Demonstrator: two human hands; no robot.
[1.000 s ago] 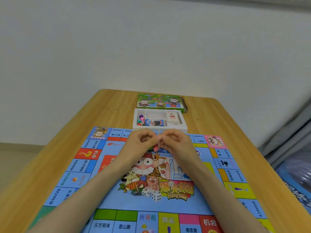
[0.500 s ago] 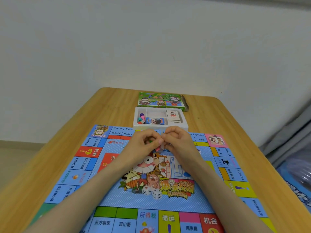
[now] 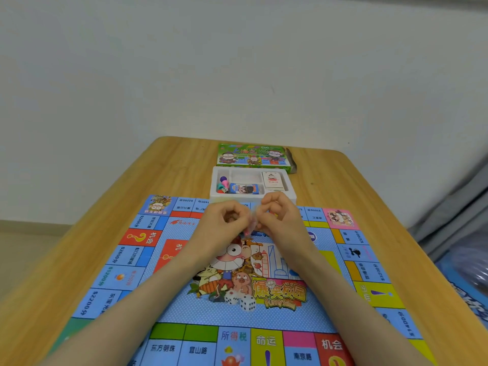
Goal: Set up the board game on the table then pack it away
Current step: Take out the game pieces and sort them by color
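Observation:
The blue game board (image 3: 184, 310) lies unfolded on the wooden table (image 3: 87, 233). My left hand (image 3: 224, 223) and my right hand (image 3: 280, 220) meet over the board's far middle, fingertips pinched together on a small clear bag of coloured pieces (image 3: 249, 228); its contents are mostly hidden. Two white dice (image 3: 241, 301) rest on the board's centre picture. Beyond my hands sits the white box tray (image 3: 290, 192), holding coloured pawns (image 3: 223, 184), a blue card pack (image 3: 244, 188) and a card deck (image 3: 273, 180).
The green box lid (image 3: 253, 157) lies behind the tray near the table's far edge, close to the white wall. Grey fabric and a blue plastic-wrapped item (image 3: 464, 270) sit off the table's right side.
Both hands have stayed pinched together on the small bag, shifting slightly toward the tray. The view has tilted a little.

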